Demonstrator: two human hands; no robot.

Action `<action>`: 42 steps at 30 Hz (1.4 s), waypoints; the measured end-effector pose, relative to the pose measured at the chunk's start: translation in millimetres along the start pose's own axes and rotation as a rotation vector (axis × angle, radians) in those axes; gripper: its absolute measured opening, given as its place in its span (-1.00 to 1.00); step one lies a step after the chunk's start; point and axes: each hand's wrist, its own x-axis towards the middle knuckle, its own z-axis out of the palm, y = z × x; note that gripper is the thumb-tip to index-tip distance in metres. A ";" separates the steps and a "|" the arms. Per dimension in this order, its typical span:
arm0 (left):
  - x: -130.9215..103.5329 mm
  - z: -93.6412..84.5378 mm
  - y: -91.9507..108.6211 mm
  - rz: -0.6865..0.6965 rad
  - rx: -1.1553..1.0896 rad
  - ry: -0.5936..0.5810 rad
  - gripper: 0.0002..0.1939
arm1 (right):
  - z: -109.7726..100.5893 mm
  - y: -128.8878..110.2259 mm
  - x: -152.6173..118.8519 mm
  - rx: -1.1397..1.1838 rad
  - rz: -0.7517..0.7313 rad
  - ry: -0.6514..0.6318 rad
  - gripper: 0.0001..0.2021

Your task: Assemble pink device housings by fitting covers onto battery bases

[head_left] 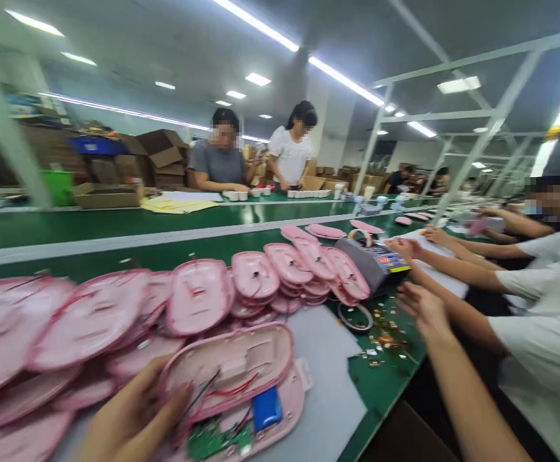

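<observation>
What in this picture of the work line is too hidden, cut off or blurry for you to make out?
- Left hand: bottom edge cuts it off; it touches the open pink shell, grip unclear.
- Right hand: open above the green bench; motion blur hides its fingers.
- Pink shells at far left: smeared by blur, count unclear.
- Circuit board: parts too small to read.
- Tape dispenser: label illegible.

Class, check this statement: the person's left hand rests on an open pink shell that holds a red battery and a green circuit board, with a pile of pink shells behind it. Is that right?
Not quite. In the head view the battery is blue, not red; only thin wires there are red. The rest stands: the left hand rests on the open pink shell with the green circuit board, and the pile of pink shells lies behind it.
</observation>
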 end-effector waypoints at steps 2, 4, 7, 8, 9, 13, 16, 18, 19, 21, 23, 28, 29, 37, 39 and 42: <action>-9.8 4.9 22.0 -0.015 -0.125 -0.148 -0.41 | 4.6 -6.9 -27.0 -0.020 -0.046 -0.020 -0.88; -13.2 8.1 36.1 -0.004 -0.275 -0.201 -0.53 | 19.8 -14.7 -63.9 -0.073 -0.153 -0.191 -0.83; -15.0 9.1 39.8 -0.002 -0.412 -0.245 -0.65 | 59.4 -26.5 -138.4 -0.301 -0.497 -0.673 -0.79; -16.0 9.2 38.3 0.000 -0.438 -0.252 -0.66 | 75.2 -29.5 -164.8 -0.403 -0.616 -0.862 -0.79; -17.1 9.5 36.5 0.005 -0.459 -0.255 -0.66 | 91.3 -31.4 -189.4 -0.504 -0.715 -1.038 -0.80; -19.2 12.0 31.8 0.053 -0.516 -0.270 -0.64 | 143.7 -25.1 -250.4 -0.840 -1.055 -1.447 -0.80; -18.2 14.0 30.3 0.094 -0.544 -0.266 -0.62 | 159.3 -10.5 -258.5 -0.989 -1.240 -1.426 -0.82; -17.6 15.2 28.4 0.106 -0.562 -0.257 -0.61 | 161.2 -1.7 -257.0 -1.025 -1.306 -1.370 -0.81; -17.5 15.9 27.2 0.108 -0.572 -0.253 -0.61 | 160.9 1.6 -256.2 -1.029 -1.328 -1.346 -0.80; -17.9 17.5 24.9 0.113 -0.588 -0.239 -0.60 | 159.9 5.8 -255.8 -1.040 -1.367 -1.319 -0.79; -18.5 19.2 23.7 0.119 -0.608 -0.229 -0.61 | 159.3 8.2 -256.8 -1.054 -1.403 -1.301 -0.78; -19.6 20.1 26.6 0.141 -0.622 -0.224 -0.62 | 161.0 14.0 -258.9 -1.041 -1.473 -1.231 -0.78; -20.0 19.6 27.7 0.146 -0.621 -0.223 -0.62 | 161.4 14.6 -258.8 -1.039 -1.476 -1.215 -0.80; -22.9 18.3 28.4 0.119 -0.562 -0.204 -0.59 | 157.1 -0.6 -251.5 -1.040 -1.180 -1.403 -0.75; -21.4 19.5 26.0 0.121 -0.564 -0.216 -0.58 | 155.4 -2.9 -251.8 -1.048 -1.236 -1.413 -0.73; -18.8 21.1 23.3 0.145 -0.582 -0.230 -0.61 | 155.5 -0.1 -255.4 -1.100 -1.371 -1.371 -0.71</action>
